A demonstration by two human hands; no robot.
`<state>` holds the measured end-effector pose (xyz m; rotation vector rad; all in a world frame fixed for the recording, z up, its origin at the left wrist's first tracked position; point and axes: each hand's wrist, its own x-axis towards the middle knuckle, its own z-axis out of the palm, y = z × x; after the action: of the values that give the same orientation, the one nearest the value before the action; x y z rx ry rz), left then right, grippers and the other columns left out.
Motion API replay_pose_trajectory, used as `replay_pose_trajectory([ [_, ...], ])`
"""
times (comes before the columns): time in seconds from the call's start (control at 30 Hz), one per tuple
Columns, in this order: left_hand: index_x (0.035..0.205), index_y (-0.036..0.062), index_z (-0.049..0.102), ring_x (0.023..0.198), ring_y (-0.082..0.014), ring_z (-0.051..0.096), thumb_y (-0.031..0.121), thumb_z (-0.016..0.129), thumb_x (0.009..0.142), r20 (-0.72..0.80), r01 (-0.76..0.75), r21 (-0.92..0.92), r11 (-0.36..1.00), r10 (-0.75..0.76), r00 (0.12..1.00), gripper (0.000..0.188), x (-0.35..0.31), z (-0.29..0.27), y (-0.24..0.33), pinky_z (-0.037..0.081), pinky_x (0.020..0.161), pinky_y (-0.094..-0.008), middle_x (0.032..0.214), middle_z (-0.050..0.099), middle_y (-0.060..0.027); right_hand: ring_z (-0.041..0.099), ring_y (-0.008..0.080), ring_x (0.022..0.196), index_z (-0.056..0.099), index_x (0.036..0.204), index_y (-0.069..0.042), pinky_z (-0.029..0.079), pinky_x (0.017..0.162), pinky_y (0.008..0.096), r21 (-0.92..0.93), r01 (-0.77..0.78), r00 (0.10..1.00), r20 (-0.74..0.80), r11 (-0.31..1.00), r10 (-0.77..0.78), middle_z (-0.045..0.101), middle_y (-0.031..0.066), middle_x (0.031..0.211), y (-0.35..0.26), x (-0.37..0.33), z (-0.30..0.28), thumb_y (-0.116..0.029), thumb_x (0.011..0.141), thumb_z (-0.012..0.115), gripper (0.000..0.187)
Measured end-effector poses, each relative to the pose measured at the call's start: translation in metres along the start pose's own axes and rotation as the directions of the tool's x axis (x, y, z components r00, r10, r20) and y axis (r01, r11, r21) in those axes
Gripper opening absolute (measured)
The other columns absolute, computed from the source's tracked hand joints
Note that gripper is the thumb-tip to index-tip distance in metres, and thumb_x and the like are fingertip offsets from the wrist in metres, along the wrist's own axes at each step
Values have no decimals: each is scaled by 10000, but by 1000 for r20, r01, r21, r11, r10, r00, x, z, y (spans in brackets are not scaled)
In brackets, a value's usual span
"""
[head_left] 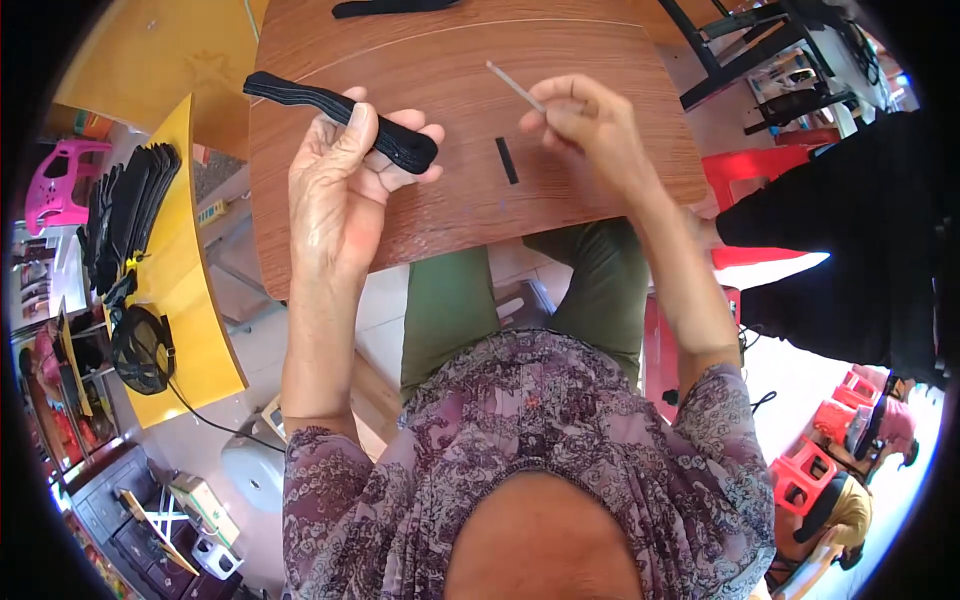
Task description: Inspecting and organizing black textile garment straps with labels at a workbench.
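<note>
A bundle of flat black fabric straps [310,97], with a rounded end toward the table's middle, lies across the fingers of my left hand [345,170]. The thumb presses it down from above. Over the right part of the wooden table [440,215], my right hand [590,120] pinches a thin, pale, narrow strip [515,85] that points up and to the left. I cannot make out what the strip is made of. Between my hands a short black strip [507,161] lies flat on the tabletop, touched by neither hand.
Another black strap piece [395,7] lies at the table's far edge. To the left, a yellow table [185,290] bears stacked black straps [130,205] and a black fan [142,348]. Red stools [745,170] and black cloth [850,240] stand close on the right. Other people sit at lower right.
</note>
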<state>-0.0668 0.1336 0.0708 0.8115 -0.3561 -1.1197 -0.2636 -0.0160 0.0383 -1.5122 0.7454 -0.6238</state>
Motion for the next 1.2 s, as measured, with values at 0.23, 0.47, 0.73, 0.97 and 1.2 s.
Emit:
replay_pose_trajectory([
  [0.23, 1099, 11, 477, 866, -369, 655, 58, 587, 881, 56, -68, 5, 998, 68, 996, 249, -6, 19, -17, 586, 654, -473, 935, 634, -252, 536, 66, 709, 641, 1060, -13, 427, 633, 211, 22, 139, 990, 13, 990, -139, 621, 5, 766, -30, -70, 29, -72, 887, 547, 205],
  [0.47, 937, -24, 543, 847, -359, 660, 105, 577, 896, 46, 3, 5, 1000, -3, 999, 139, -12, 27, -20, 593, 628, -443, 941, 633, -253, 555, 157, 698, 636, 1092, -47, 434, 630, 277, -233, 423, 891, -69, 876, -449, 605, 61, 730, -31, -86, 39, 11, 843, 556, 268],
  [0.73, 915, -15, 536, 805, -370, 664, 153, 565, 910, 66, 10, 3, 1000, -10, 998, 171, -21, 37, -22, 598, 555, -398, 912, 630, -255, 561, 130, 719, 630, 1145, -64, 445, 638, 247, -401, 442, 872, -19, 803, -490, 614, 62, 778, -28, -98, 39, 13, 864, 557, 300],
  [0.97, 925, -5, 543, 803, -367, 665, 144, 564, 910, 99, 29, -40, 999, -24, 995, 151, -20, 40, -25, 600, 552, -396, 909, 633, -247, 575, 157, 697, 613, 1167, -69, 448, 610, 280, -503, 452, 838, -42, 737, -543, 618, 63, 762, -32, -100, 39, 15, 872, 540, 316],
  [1.2, 965, 18, 545, 797, -358, 663, 79, 610, 868, 65, -11, -36, 999, 13, 998, 131, -10, 45, -33, 596, 573, -402, 917, 637, -219, 578, 205, 662, 606, 1180, -79, 453, 589, 308, -600, 462, 790, -57, 653, -611, 600, 89, 740, -30, -91, 37, 44, 838, 542, 369],
])
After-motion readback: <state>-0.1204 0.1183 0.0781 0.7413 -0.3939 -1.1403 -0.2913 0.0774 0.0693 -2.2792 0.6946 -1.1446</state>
